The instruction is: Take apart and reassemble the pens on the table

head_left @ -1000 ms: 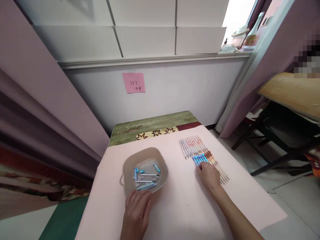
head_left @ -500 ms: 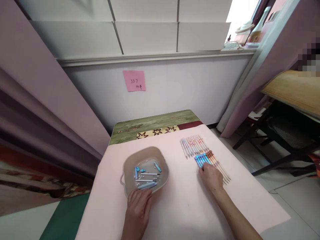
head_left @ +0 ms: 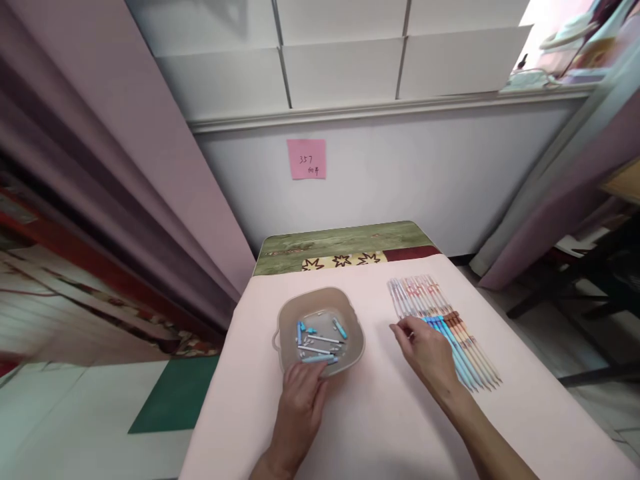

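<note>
A beige plastic basin point(head_left: 287, 320) with a loop handle stands on the pink-covered table. In it lie loose pen parts: blue barrels point(head_left: 317, 359), thin white refills point(head_left: 320, 351) and small turquoise and clear bits. My left hand point(head_left: 303, 393) has its fingers over the basin's near rim, holding it. My right hand point(head_left: 427, 350) is just left of a row of blue and brown-topped pens point(head_left: 463, 347). Its thumb and fingertips are drawn together, and nothing shows between them. The hand partly covers the blue pens. Behind lies a second row of pale, red-patterned pens point(head_left: 417, 293).
The table point(head_left: 370, 427) has a green patterned strip point(head_left: 345, 240) at its far end, close to the wall. A pink note point(head_left: 307, 159) is stuck there. Purple curtains point(head_left: 165, 167) hang on the left, and dark furniture point(head_left: 575, 280) stands right.
My right hand has drawn back from the blue pens toward the left. The left hand stays at the basin rim. The whole view has shifted, so the table appears farther right.
</note>
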Action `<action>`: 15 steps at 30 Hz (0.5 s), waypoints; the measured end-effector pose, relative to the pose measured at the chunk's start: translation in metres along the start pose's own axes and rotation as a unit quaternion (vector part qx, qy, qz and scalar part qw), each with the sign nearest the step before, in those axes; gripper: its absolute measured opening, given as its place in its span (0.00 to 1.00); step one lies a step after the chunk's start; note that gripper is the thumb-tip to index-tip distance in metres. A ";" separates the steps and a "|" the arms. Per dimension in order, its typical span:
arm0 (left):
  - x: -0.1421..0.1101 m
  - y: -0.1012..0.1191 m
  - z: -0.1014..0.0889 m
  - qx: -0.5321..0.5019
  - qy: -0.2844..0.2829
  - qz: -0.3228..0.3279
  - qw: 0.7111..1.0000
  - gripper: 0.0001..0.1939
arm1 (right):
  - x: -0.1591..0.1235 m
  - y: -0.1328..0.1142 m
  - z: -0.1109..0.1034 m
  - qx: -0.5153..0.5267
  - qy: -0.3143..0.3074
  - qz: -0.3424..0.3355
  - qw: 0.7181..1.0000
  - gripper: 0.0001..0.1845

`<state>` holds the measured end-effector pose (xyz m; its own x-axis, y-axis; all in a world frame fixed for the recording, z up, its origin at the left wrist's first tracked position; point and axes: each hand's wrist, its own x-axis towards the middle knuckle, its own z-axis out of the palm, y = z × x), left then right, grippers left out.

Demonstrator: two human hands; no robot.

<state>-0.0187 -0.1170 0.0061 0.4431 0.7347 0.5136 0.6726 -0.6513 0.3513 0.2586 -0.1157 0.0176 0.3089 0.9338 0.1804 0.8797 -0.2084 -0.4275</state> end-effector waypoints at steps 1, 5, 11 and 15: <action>0.001 -0.003 -0.005 0.005 0.019 -0.010 1.000 0.16 | 0.002 -0.014 -0.001 0.028 -0.009 -0.039 0.999 0.14; 0.007 -0.021 -0.032 -0.017 0.087 -0.157 0.984 0.11 | 0.018 -0.072 0.009 0.007 -0.133 -0.144 0.981 0.12; 0.006 -0.040 -0.061 -0.112 0.113 -0.377 0.913 0.14 | 0.042 -0.127 0.058 -0.099 -0.258 -0.189 0.942 0.10; -0.005 -0.045 -0.062 -0.122 0.101 -0.377 0.912 0.14 | 0.043 -0.140 0.079 -0.126 -0.283 -0.197 0.930 0.14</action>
<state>-0.0878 -0.1035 0.0366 -0.2264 0.9575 0.1788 0.5774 -0.0159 0.8163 0.1201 -0.0229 0.0151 -0.2328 0.9408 -0.2463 0.9630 0.1876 -0.1934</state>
